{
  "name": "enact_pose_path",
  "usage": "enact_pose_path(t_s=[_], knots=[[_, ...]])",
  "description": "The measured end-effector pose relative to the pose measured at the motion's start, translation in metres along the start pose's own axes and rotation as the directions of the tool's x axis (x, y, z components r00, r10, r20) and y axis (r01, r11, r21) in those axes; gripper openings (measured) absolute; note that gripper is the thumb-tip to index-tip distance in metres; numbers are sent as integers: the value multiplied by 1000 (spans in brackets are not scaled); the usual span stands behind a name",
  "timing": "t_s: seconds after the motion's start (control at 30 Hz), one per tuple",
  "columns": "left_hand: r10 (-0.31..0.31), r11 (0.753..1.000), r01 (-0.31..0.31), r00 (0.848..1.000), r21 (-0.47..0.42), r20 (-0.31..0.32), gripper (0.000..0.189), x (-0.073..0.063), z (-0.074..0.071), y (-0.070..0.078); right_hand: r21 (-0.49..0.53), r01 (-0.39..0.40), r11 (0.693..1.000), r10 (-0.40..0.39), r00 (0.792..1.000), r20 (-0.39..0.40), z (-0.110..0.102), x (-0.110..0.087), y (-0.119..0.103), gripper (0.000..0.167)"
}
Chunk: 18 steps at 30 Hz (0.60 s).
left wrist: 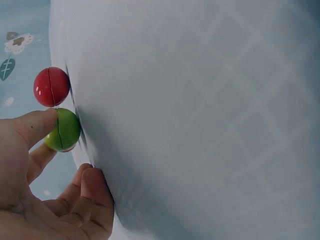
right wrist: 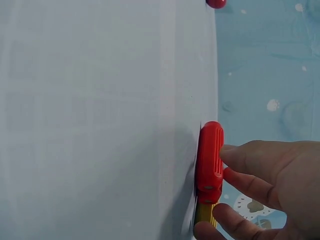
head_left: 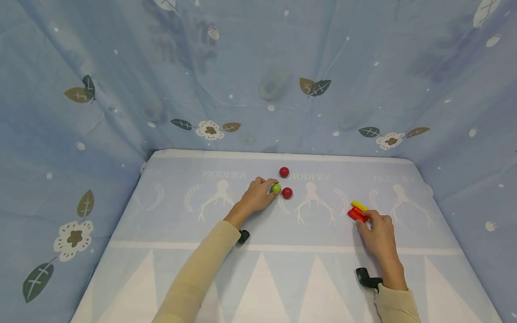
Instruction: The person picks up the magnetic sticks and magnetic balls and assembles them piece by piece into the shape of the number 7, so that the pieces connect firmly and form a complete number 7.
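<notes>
The left hand (head_left: 257,195) pinches a seamed green ball (head_left: 276,188) between thumb and forefinger, its other fingers curled away near the cloth. The ball sits right at the fingertips, low over the tablecloth (head_left: 250,224). Just to the right of that pinch lies the nearer red ball (head_left: 287,193); the farther red ball (head_left: 284,172) lies a little beyond.

Well to the right, the right hand (head_left: 379,231) has thumb and forefinger touching a red ribbed piece (right wrist: 210,155); whether they clasp it cannot be told. A yellow piece (head_left: 358,205) lies just past it.

The step seems to be handling both at once; next, judging by this, calls for a surer right-hand hold and a steady left pinch, clear of the nearer red ball.
</notes>
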<state>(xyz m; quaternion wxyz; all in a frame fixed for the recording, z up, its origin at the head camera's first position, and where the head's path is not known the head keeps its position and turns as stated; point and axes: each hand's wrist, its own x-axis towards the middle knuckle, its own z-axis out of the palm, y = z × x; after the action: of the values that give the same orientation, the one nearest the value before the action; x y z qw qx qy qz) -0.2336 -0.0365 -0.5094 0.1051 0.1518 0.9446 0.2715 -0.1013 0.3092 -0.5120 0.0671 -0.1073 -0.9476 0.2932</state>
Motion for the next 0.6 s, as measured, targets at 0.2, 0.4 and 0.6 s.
enact_pose_path(t_s=[0.2, 0.4, 0.6], knots=[[-8, 1000, 8, 1000, 8, -4, 45, -1, 0, 0, -3, 9, 1000, -9, 1000, 8, 0, 0, 0, 34], [-15, 1000, 15, 1000, 10, -4, 45, -2, 0, 0, -29, 6, 1000, -5, 1000, 27, 2, -1, 0, 34], [-20, 1000, 20, 1000, 13, -10, 45, -2, 0, 0, -50, -30, 998, 32, 999, 43, 2, -2, -3, 34]])
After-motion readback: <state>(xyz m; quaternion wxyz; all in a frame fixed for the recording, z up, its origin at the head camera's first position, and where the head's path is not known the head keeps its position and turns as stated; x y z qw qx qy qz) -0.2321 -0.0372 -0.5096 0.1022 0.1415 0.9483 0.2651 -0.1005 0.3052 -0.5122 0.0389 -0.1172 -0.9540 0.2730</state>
